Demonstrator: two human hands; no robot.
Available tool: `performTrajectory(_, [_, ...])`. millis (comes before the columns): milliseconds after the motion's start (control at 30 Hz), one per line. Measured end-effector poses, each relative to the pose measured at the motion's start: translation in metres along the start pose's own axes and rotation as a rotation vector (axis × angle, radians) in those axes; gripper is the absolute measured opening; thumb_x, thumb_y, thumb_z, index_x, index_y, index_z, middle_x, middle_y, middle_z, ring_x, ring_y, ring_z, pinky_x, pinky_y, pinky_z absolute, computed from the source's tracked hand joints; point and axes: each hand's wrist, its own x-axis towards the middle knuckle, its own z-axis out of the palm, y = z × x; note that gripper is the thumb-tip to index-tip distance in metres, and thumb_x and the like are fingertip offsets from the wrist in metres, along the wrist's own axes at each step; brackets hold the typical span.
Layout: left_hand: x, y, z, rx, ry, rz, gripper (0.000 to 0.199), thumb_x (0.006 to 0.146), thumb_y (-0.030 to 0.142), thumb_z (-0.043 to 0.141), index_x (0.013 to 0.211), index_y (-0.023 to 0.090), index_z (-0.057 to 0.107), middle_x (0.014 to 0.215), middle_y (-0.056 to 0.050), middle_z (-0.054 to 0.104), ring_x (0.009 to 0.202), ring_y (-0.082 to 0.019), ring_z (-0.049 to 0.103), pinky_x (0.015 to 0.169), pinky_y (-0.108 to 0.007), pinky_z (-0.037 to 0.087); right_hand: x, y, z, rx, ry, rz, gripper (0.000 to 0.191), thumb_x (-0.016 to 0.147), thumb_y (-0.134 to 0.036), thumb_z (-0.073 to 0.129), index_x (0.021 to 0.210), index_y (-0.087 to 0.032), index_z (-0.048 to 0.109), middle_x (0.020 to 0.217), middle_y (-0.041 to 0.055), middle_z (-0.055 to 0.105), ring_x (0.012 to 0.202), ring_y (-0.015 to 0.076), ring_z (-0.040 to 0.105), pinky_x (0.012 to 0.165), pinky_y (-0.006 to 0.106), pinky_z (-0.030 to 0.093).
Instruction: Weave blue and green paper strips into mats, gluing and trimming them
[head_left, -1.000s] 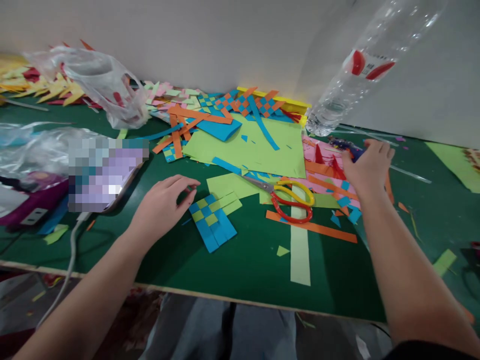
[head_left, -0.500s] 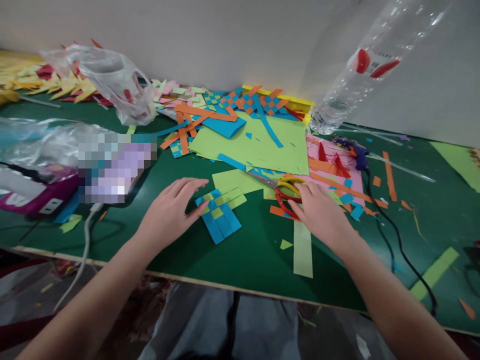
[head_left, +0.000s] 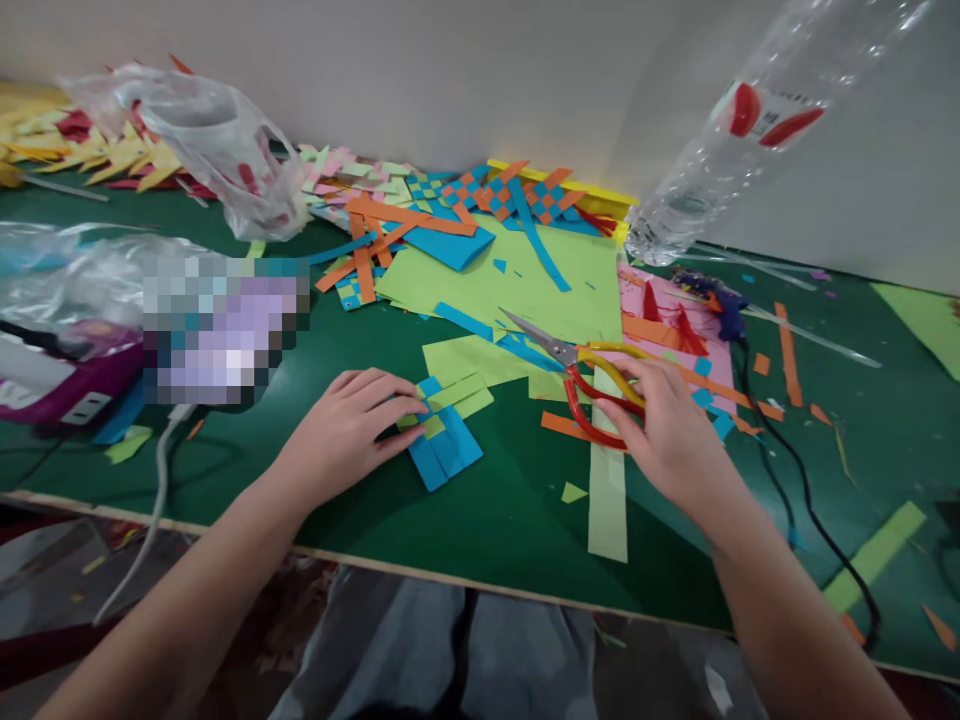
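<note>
A pair of scissors (head_left: 564, 352) with red and yellow handles is in my right hand (head_left: 664, 415), whose fingers close on the handles. The blades point up and to the left over green and blue paper. My left hand (head_left: 356, 430) rests on the left edge of a small woven piece (head_left: 448, 447) of blue and light green strips, with its fingertips on the weave. A pale green strip (head_left: 607, 510) lies below the scissors, and an orange strip (head_left: 564, 426) lies left of the handles.
Green sheets (head_left: 555, 285) and woven orange-blue pieces (head_left: 499, 192) lie along the wall. A plastic bottle (head_left: 720, 170) leans at the right. A bagged cup (head_left: 240, 170), a blurred phone (head_left: 240, 330) and a white cable (head_left: 160, 500) are at the left. Paper scraps surround a black cord (head_left: 799, 480).
My right hand has lifted the scissors and drawn them right. My left fingers have come down onto the woven piece. The view has shifted slightly.
</note>
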Motion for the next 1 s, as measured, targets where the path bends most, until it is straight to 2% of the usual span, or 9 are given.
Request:
performTrajectory(100, [0.001,0.001,-0.001,-0.011,0.016,0.038,0.009,0.092,0.026,0.059,0.091,0.023,0.067,0.097,-0.003,0.071,0.093,-0.019,0.063,0.084,-0.035,0.044,-0.005,-0.006,-0.003,0.025,0.033,-0.015,0.045,0.088,-0.038,0.058,0.128,-0.017,0.051,0.122,0.0155,0.059,0.109,0.0297,0.063,0.084,0.044,0.057])
performTrajectory(167, [0.001,0.002,-0.001,-0.012,0.027,0.065,0.01,0.092,0.025,0.06,0.087,0.024,0.068,0.095,-0.002,0.071,0.092,-0.018,0.063,0.083,-0.036,0.042,-0.009,-0.011,-0.004,0.021,0.005,-0.055,0.043,0.087,-0.038,0.06,0.124,-0.017,0.056,0.121,0.0143,0.061,0.111,0.0297,0.063,0.086,0.043,0.056])
performTrajectory(367, [0.003,0.004,-0.002,-0.025,0.005,0.079,0.012,0.093,0.026,0.059,0.087,0.026,0.07,0.093,0.001,0.071,0.09,-0.017,0.064,0.085,-0.037,0.04,-0.017,-0.022,-0.009,0.127,-0.274,-0.018,0.036,0.091,-0.041,0.053,0.12,-0.022,0.061,0.121,0.0077,0.068,0.104,0.0239,0.068,0.087,0.039,0.057])
performTrajectory(467, [0.002,0.003,-0.001,-0.035,-0.018,0.075,0.011,0.093,0.027,0.059,0.088,0.026,0.07,0.092,0.001,0.071,0.09,-0.017,0.065,0.087,-0.038,0.04,-0.019,-0.022,-0.015,0.128,-0.361,-0.005,0.037,0.093,-0.045,0.051,0.123,-0.026,0.06,0.124,0.0058,0.067,0.104,0.0231,0.068,0.085,0.038,0.058])
performTrajectory(633, [0.002,0.003,0.0,-0.061,-0.055,0.035,0.013,0.093,0.028,0.058,0.087,0.028,0.07,0.093,0.001,0.072,0.092,-0.018,0.066,0.088,-0.039,0.04,-0.02,-0.021,-0.018,0.113,-0.396,-0.008,0.037,0.093,-0.048,0.049,0.12,-0.025,0.06,0.118,0.0069,0.068,0.096,0.0221,0.069,0.075,0.034,0.058])
performTrajectory(1000, [0.003,0.005,-0.001,-0.022,-0.05,0.064,0.015,0.094,0.028,0.056,0.088,0.026,0.069,0.093,0.001,0.073,0.092,-0.017,0.066,0.088,-0.039,0.04,-0.021,-0.025,-0.014,0.081,-0.396,-0.031,0.037,0.093,-0.046,0.048,0.122,-0.025,0.059,0.121,0.0063,0.067,0.096,0.0228,0.069,0.074,0.036,0.058])
